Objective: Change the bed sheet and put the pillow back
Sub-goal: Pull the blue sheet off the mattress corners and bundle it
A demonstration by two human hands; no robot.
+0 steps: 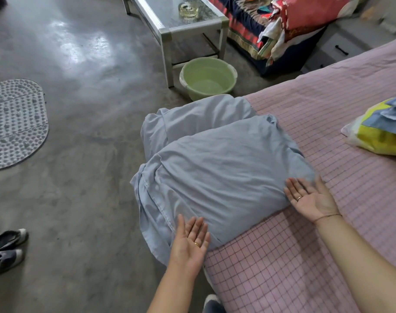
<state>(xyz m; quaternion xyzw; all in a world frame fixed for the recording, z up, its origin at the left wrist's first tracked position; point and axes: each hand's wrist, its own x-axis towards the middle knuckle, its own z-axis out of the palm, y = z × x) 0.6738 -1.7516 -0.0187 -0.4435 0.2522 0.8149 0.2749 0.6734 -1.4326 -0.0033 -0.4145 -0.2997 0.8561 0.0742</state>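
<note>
Two pale blue pillows lie at the corner of the bed, the nearer pillow [224,179] overlapping the farther pillow [199,116]. Both overhang the edge of the pink checked bed sheet [305,256]. My left hand [190,242] is palm up with straight fingers, its fingertips against the near pillow's front left side. My right hand [310,197] is also palm up and flat, with its fingers at the pillow's right edge. Neither hand grips anything.
A green basin [207,79] stands on the grey floor beside a glass-topped metal table [176,16]. A yellow and blue plastic bag [382,134] lies on the bed at right. A pebbled mat [14,123] and dark shoes [5,249] are at left.
</note>
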